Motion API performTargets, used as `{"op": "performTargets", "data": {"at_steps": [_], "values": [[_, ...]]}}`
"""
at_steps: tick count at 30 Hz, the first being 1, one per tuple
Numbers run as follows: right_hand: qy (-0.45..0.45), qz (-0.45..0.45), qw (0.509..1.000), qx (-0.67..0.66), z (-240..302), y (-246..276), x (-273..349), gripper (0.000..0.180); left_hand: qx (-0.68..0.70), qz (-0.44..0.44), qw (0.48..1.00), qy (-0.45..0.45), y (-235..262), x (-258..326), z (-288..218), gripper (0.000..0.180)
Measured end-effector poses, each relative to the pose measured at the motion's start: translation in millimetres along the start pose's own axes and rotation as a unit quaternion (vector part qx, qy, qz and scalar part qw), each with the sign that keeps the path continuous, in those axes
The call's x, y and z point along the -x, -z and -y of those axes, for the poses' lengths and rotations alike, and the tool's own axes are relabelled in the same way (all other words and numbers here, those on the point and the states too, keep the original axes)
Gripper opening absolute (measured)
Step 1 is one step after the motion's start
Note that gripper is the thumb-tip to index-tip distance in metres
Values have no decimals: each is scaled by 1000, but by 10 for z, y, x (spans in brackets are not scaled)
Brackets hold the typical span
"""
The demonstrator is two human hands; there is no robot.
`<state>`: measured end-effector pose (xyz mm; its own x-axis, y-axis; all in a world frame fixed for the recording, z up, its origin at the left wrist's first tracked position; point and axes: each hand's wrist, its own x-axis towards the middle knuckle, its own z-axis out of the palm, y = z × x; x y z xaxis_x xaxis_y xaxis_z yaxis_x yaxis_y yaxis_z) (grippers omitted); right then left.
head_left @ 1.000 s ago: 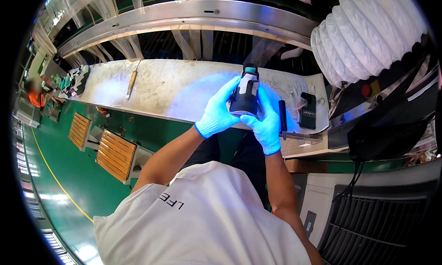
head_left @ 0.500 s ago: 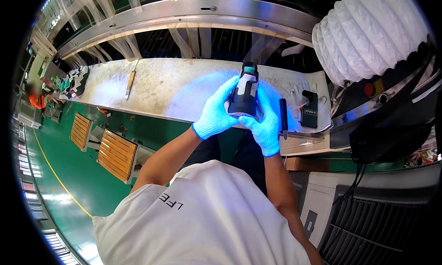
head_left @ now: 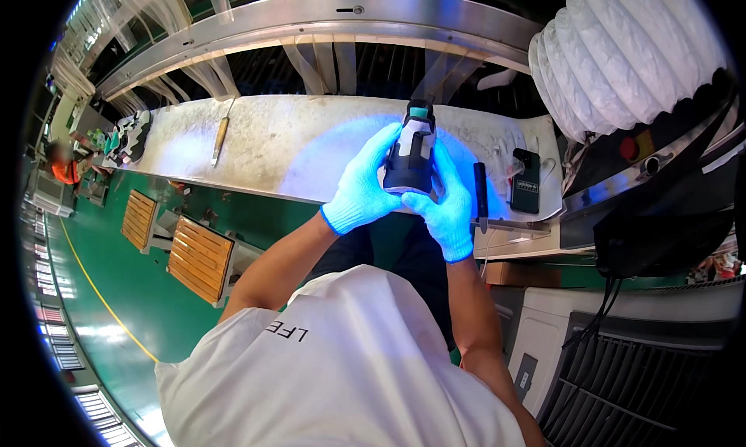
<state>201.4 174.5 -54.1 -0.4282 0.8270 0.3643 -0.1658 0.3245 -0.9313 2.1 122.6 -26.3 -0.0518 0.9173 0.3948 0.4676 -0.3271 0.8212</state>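
I hold the shoe [head_left: 412,158] over the bench [head_left: 295,148], my left grip [head_left: 364,186] and right grip [head_left: 444,206] flanking it; a phone [head_left: 526,181] lies to its right.

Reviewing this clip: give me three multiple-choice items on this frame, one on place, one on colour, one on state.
1. Where is the shoe?
A. Held above the white workbench
B. On the green floor
C. On the orange racks

2. What colour are the gloves?
A. Red
B. Blue
C. Black

3. How is the shoe held?
A. Left hand only
B. Lying untouched
C. Between both hands

Answers: 1 A, it sits over the bench top; 2 B, both gloves look blue; 3 C, the left hand and right hand clasp its sides.
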Motion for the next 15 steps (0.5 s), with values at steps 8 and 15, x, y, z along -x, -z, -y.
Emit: {"op": "performTargets", "data": {"at_steps": [8,15], "values": [[5,-1,1000,-11,-26,-8,-8,109,-9,1,1000,-10,4,-8,17,128],[10,1,1000,22,-91,7,15,115,-25,-7,999,-31,22,-20,-48,125]]}}
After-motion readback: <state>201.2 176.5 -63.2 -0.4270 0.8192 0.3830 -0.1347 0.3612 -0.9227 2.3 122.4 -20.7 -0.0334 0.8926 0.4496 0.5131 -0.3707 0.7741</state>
